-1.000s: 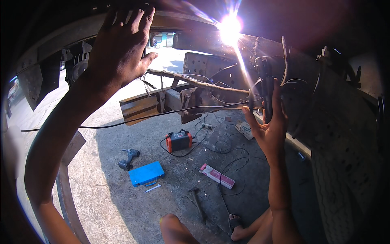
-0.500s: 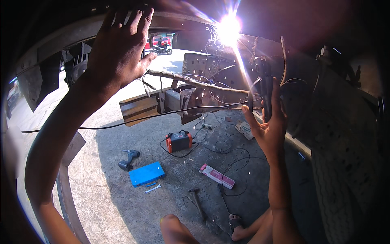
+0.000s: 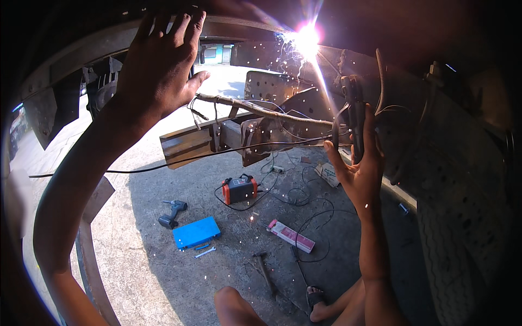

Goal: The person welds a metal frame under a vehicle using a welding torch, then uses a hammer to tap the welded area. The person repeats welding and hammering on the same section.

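Electrode holder in right grip, arc at tip of rod

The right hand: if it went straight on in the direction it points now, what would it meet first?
Beyond the dark holder it grips, the right hand would probably meet the dark metal frame above; depth is unclear in this view.

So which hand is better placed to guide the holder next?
Right, I'd say: the right hand grips the holder, and the rod runs up to the arc. The left hand is raised, open, apart from the holder.
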`<move>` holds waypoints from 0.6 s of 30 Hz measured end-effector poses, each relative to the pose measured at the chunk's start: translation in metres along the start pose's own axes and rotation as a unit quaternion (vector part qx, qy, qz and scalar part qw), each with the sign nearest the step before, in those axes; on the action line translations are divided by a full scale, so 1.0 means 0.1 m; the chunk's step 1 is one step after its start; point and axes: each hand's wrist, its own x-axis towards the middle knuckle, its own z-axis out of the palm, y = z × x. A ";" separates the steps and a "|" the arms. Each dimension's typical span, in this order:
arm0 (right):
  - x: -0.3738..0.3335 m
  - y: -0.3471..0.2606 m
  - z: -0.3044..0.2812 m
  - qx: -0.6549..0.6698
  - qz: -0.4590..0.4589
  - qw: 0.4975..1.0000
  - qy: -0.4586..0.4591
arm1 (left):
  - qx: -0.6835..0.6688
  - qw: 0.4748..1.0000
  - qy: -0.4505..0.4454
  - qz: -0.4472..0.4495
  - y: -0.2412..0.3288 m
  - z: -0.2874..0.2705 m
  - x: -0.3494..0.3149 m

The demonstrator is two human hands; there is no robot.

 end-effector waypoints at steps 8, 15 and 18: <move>0.02 0.04 0.02 -0.004 -0.027 1.000 0.007 | 0.035 0.999 -0.027 0.001 0.00 0.00 0.01; 0.00 0.04 0.01 -0.001 -0.013 1.000 0.005 | 0.036 0.999 -0.025 0.007 0.00 0.01 0.00; 0.00 0.04 0.02 -0.001 -0.003 1.000 0.003 | 0.023 1.000 -0.016 0.005 0.00 0.01 0.00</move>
